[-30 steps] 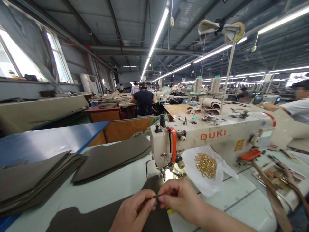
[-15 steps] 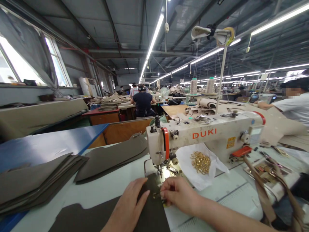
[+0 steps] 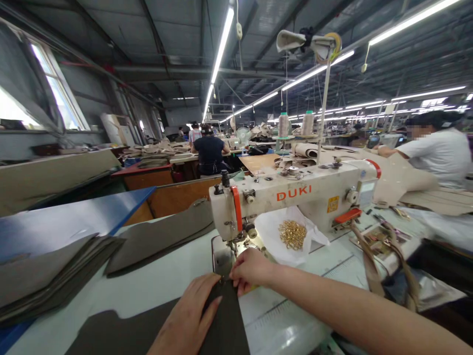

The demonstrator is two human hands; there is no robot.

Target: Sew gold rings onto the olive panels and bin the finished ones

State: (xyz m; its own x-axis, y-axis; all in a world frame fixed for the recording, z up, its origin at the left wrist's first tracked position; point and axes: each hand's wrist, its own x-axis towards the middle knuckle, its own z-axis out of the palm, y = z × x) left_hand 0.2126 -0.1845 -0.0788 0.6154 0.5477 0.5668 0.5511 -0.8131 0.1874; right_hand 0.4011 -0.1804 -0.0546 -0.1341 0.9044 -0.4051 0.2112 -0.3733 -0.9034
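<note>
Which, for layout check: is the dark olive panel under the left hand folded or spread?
Spread where visible: the panel lies flat on the pale tabletop.

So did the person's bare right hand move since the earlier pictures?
Yes. Judged against the long white metal sewing machine with orange letters, the bare right hand has moved a little forward, nearer the machine's needle end.

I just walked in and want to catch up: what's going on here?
A person is working at a sewing machine. The left hand rests on a dark piece of material, and the right hand is at its far end, near the machine's head; what its fingers hold is hidden. Small gold pieces lie on a white sheet by the machine.
</note>
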